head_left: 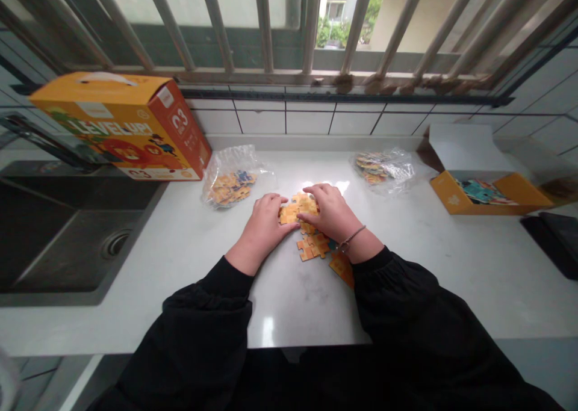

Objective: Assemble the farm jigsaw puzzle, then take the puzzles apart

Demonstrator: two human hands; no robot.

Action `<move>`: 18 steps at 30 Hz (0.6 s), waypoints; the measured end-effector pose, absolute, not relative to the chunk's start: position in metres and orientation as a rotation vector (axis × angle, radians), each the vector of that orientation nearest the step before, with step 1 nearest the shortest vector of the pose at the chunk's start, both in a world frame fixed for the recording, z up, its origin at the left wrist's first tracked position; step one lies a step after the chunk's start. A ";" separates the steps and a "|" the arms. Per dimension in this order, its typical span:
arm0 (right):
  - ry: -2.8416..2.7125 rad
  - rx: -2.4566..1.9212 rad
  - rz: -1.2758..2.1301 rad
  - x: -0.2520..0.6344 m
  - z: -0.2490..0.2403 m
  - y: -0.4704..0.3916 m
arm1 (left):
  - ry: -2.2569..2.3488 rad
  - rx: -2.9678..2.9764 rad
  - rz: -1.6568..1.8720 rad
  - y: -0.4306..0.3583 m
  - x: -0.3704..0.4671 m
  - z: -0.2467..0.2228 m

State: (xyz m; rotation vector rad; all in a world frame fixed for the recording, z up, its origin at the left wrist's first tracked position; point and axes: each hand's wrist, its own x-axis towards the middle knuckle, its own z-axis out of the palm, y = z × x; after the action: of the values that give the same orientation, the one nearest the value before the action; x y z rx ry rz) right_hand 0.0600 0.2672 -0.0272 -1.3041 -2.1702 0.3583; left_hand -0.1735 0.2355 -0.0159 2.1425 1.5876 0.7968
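Orange-yellow puzzle pieces (298, 205) lie between my two hands on the white countertop. My left hand (267, 223) curves round their left side, its thumb and fingers closed on the edge. On the other side, my right hand (333, 217) grips the right part with thumb and fingers, hiding some of it. Below my right palm lie more joined orange pieces (313, 246), and a further orange piece (342, 268) is partly under my right wrist.
A clear bag of pieces (232, 187) is behind my left hand, another bag (379, 169) at the back right. An orange box (126, 128) stands near the sink (102, 278). An open yellow box (492, 200) and a dark device (553, 239) are at the right.
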 end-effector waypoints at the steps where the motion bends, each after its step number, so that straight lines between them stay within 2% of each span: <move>1: -2.174 -1.359 0.327 0.060 -0.027 0.266 | 1.686 2.136 0.780 0.235 -0.175 -0.016; 4: -2.201 -1.444 0.314 0.058 -0.026 0.264 | 1.807 2.128 0.715 0.235 -0.178 -0.014; 9: -2.202 -1.392 0.408 0.051 -0.027 0.265 | 1.627 2.120 0.663 0.234 -0.174 -0.012; 18: -2.141 -1.244 0.569 0.050 -0.027 0.268 | 1.437 2.047 0.786 0.233 -0.170 -0.010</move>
State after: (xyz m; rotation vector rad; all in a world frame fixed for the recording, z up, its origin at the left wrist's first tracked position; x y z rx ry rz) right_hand 0.0499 0.2676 -0.0272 -1.2439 -2.1410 0.5693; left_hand -0.1700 0.2326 -0.0100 2.0473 1.4367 0.7856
